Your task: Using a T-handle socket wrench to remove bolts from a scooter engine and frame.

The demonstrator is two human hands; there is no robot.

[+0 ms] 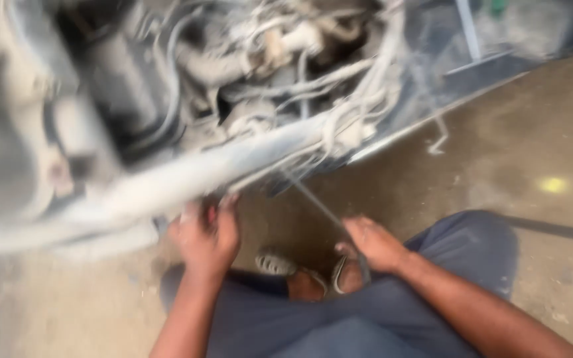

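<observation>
The picture is blurred by motion. My left hand (205, 237) reaches up to the lower edge of a dusty grey vehicle frame (187, 176), fingers curled against it; what it holds is unclear. My right hand (373, 242) is closed around a thin grey strap or cable (319, 207) that runs up and left to the frame's underside. Above the frame sits a tangle of pale wires and hoses (300, 79) around dark engine parts. I am crouched, with my blue trousers (379, 311) and a sandalled foot (293, 275) below the hands.
A bare concrete floor (532, 146) spreads to the right, with a yellow spot (554, 185) on it. A dark bar (552, 229) lies on the floor beside my right knee. A dark panel (479, 59) stands at the upper right.
</observation>
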